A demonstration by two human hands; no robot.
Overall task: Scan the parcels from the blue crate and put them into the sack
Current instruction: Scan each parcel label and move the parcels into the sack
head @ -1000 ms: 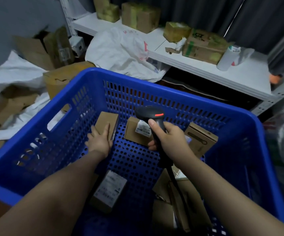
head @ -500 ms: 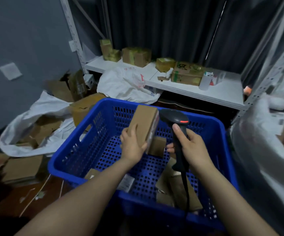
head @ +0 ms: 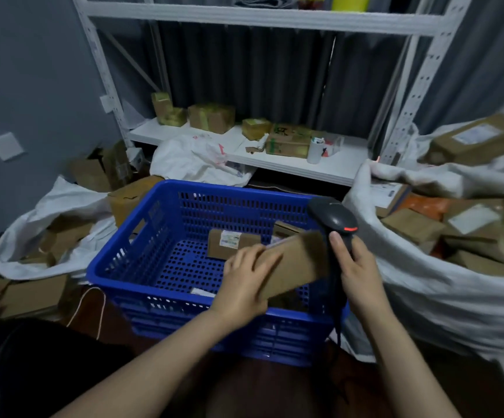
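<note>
My left hand (head: 249, 282) grips a flat brown cardboard parcel (head: 297, 260), blurred and tilted over the right side of the blue crate (head: 154, 224). The parcel's far end reaches the black barcode scanner (head: 335, 220), which my right hand (head: 357, 267) holds by the handle, its red light showing. Another labelled parcel (head: 229, 244) lies inside the crate near the back wall, and a second box (head: 287, 229) sits behind it. At the right, a big white sack (head: 419, 285) stands open, with several brown parcels (head: 474, 233) inside.
A white shelf rack (head: 329, 167) behind the crate carries several boxes and a white cup (head: 315, 150). A white bag (head: 193, 164) droops off the shelf. On the left, another white sack (head: 33, 230) holds cardboard boxes; more boxes (head: 33, 294) lie on the floor.
My left hand has lifted the parcel out of the crate and swung it right, toward the scanner and sack. The view has risen and pulled back from the crate.
</note>
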